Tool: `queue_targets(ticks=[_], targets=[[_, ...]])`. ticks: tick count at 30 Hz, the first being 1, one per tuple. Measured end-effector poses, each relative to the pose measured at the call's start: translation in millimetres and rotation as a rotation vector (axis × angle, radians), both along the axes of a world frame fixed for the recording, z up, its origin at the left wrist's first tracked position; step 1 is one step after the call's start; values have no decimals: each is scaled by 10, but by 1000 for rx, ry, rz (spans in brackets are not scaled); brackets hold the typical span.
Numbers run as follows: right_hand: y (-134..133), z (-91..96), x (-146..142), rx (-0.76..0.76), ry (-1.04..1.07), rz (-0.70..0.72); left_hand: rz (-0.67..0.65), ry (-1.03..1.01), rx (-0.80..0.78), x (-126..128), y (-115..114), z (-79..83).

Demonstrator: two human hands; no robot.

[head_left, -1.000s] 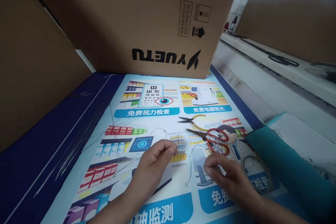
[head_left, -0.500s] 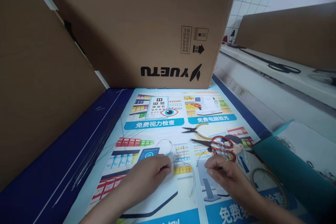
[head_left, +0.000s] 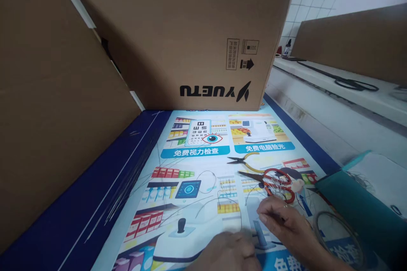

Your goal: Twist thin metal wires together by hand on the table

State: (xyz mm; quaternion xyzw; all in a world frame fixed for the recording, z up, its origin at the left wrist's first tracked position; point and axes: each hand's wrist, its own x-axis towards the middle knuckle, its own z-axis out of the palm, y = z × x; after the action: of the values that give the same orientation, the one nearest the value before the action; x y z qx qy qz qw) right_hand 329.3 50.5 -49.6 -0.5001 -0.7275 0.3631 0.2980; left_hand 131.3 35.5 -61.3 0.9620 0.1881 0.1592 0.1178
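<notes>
My left hand [head_left: 227, 252] is low in the middle of the view, slightly blurred, with its fingers curled closed. A thin wire [head_left: 219, 198] arcs over the printed sheet and runs down to those fingers. To its right, my right hand [head_left: 282, 222] is closed with thumb and forefinger together; whatever lies between them is too small to make out. Just beyond it are red-handled scissors [head_left: 251, 175] with fine wire pieces over the handles. Small pliers [head_left: 240, 161] with yellow handles lie farther off. A wire coil [head_left: 316, 230] rests beside my right wrist.
Tall cardboard panels [head_left: 178, 42] stand at the back and left. Long thin wires [head_left: 127, 190] lie along the sheet's left side. At right is a teal box [head_left: 352, 197] with wire scraps on its pale surface. A ledge [head_left: 330, 72] holds a dark long-bladed tool and a small bottle [head_left: 288, 46].
My left hand has moved down and right, closer to my right hand, and the wire now arcs to it. The whole view has shifted slightly; the pliers and scissors lie as before.
</notes>
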Motion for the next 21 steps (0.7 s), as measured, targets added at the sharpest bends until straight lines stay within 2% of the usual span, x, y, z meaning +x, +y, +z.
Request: queue_targets(ticks=[8, 12, 13, 15, 17, 19, 21], targets=[[7, -50, 28, 20, 8, 25, -21, -26, -25, -73, 17, -26], [9, -43, 38, 2, 8, 49, -2, -181, -100, -98, 26, 25], [12, -38, 41, -3, 5, 53, 24, -253, -165, -112, 30, 61], [17, -22, 45, -7, 3, 55, 148, -404, -402, -147, 44, 150], [18, -1, 44, -2, 10, 51, 339, -532, -660, -184, 69, 225], [13, 19, 35, 19, 16, 52, 533, -634, -860, -213, 103, 250], [0, 29, 13, 47, 24, 70, 627, -705, -1020, -227, 137, 227]])
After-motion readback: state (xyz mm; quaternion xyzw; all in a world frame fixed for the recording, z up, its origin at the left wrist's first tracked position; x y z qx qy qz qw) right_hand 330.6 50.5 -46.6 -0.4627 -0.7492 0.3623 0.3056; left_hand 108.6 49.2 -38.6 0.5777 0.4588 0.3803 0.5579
